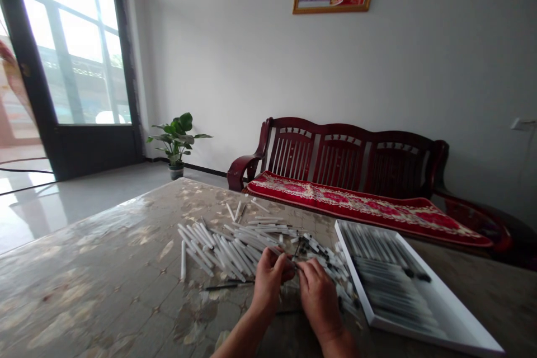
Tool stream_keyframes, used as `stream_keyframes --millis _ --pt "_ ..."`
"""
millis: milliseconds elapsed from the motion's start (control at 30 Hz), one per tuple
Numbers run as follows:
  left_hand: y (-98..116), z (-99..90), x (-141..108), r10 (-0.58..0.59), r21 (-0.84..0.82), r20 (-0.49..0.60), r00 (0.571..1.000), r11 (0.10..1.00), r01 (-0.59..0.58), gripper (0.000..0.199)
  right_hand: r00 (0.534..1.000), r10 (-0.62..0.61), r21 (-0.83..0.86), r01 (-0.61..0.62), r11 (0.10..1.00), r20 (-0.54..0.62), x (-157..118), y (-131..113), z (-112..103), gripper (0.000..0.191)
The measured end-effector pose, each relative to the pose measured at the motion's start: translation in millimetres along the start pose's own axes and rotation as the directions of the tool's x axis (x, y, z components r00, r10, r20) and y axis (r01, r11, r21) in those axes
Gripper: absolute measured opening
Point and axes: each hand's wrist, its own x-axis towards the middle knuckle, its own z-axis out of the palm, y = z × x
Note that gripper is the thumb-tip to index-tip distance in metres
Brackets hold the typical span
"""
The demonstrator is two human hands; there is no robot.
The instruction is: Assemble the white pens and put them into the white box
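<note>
The left hand (268, 282) is curled shut around a slim white pen (284, 256), and the fingertips (300, 266) of the right hand (319, 297) pinch the pen's other end, so it spans the small gap between the hands, above the table (104, 285). Right in front of the hands, a loose heap of white pens (222, 249) spreads across the middle of the table, with dark-tipped ones toward its right side. A thin black refill (229, 286) lies just beside the left hand. Just past the right hand, near the table's right edge, a white tray (353, 271) holds pens in tidy rows. Beyond the far edge stands a dark wooden bench (344, 156) with a red cushion (361, 207), and a potted plant (176, 142) sits on the floor past the far corner.
</note>
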Motion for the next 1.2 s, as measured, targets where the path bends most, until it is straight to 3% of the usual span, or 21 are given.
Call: stream_keyframes --millis 267,467,600,733,833,967,1200 --pt "-1 -0.8 -1 -0.038 0.009 0.018 0.999 0.999 0.038 0.046 0.998 0.068 0.145 -0.065 0.987 -0.016 -1 -1 2 0.019" --pt "-1 -0.4 -1 -0.027 -0.009 0.07 0.997 1.0 0.027 0.049 0.995 0.104 0.281 -0.098 0.955 -0.007 2 -9 1 0.041" --pt "1 -0.9 -2 0.007 -0.006 0.063 0.998 1.0 -0.006 0.048 0.992 0.128 0.197 -0.127 0.972 0.008 1 -1 -2 0.032" --pt "4 -1.5 -1 -0.012 -0.063 0.037 0.999 0.998 0.014 0.046 0.967 0.256 0.066 -0.254 0.965 -0.01 -1 11 -3 0.025" --pt "3 -2.7 1 -0.054 -0.115 0.011 0.998 0.992 0.055 0.047 0.937 0.348 0.242 -0.337 0.91 -0.003 -3 14 4 0.031" --pt "0 -4.0 1 -0.086 -0.15 -0.011 0.996 0.985 0.083 0.047 0.922 0.386 0.448 -0.355 0.821 0.025 -3 4 13 0.046" --pt "-12 6.1 -14 -0.04 -0.095 0.152 0.988 0.994 0.054 0.036 0.921 0.345 0.598 -0.38 0.705 0.179 -3 -28 4 0.059"
